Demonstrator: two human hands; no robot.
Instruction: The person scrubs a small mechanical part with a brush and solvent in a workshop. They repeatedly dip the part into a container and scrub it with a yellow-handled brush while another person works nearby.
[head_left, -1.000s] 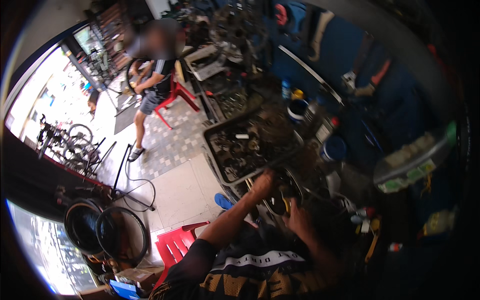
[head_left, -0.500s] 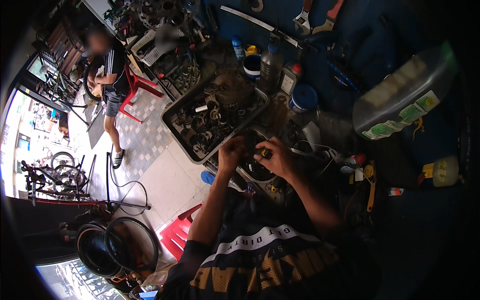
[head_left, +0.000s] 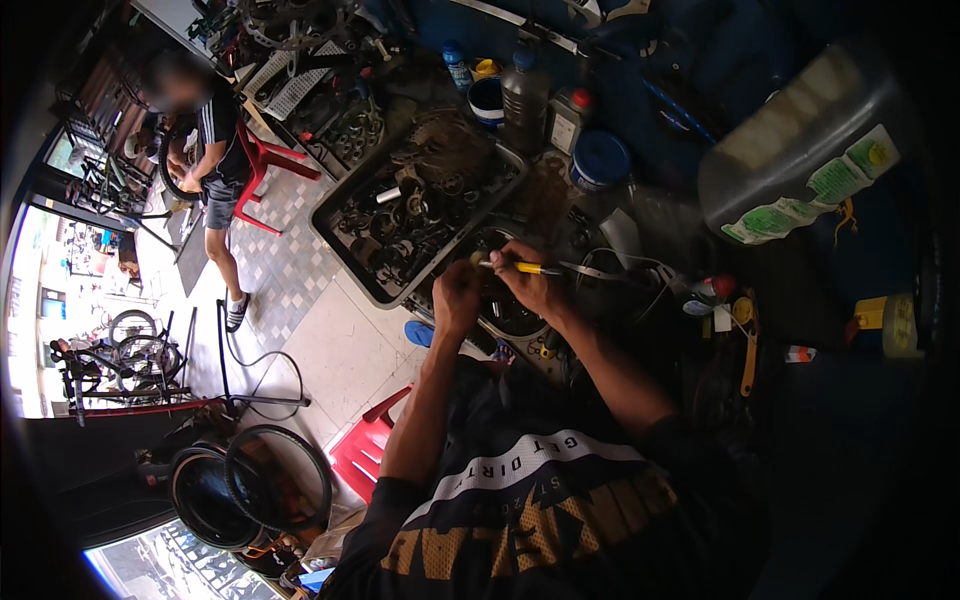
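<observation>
My right hand [head_left: 530, 288] is closed around a slim yellow tool [head_left: 537, 269] that looks like a screwdriver, though its kind is not certain. It lies nearly level, its pale tip pointing left toward my other hand. My left hand [head_left: 456, 298] is closed just beside that tip, its fingertips pinched. Something small may sit between them, but it is too dark to make out. Both hands are over a round bowl-like container [head_left: 530, 333] with small dark metal parts in it. Close on the left and beyond stands a rectangular tray [head_left: 372, 297] heaped with greasy parts.
Bottles [head_left: 524, 105] and a blue-lidded tub [head_left: 600, 160] stand at the back of the bench. A large clear jug [head_left: 715, 190] is at the right, near a yellow wrench [head_left: 749, 365]. A red chair [head_left: 362, 450] stands at my left. Farther off, another person [head_left: 222, 150] handles a wheel.
My right hand has turned the yellow tool so that its length now shows, tip toward my left hand. My hands are closer together. The whole view has shifted slightly.
</observation>
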